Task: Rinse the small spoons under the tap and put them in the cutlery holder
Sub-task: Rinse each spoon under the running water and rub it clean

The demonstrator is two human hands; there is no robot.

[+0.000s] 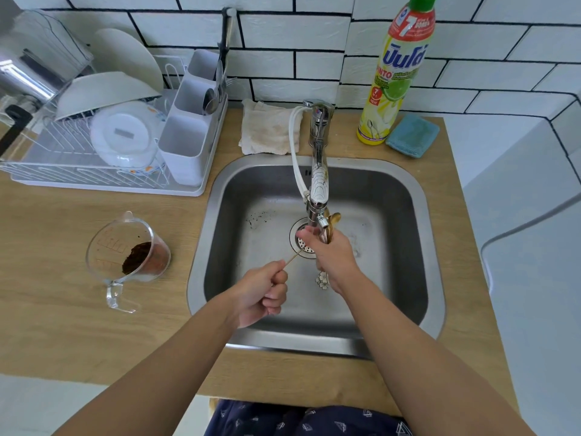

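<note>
Rinsing: your right hand (334, 256) is gripping bunched small spoons (331, 225) under the tap (317, 190); your left hand (262, 289) is pinching one spoon handle (293, 257). Be turning bowls upward.

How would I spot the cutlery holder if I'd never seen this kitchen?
Start at the steel sink, then look left to the white dish rack. The cutlery holder is the tall white compartmented box on the rack's right edge, the only thing there with utensils standing in it.
</note>
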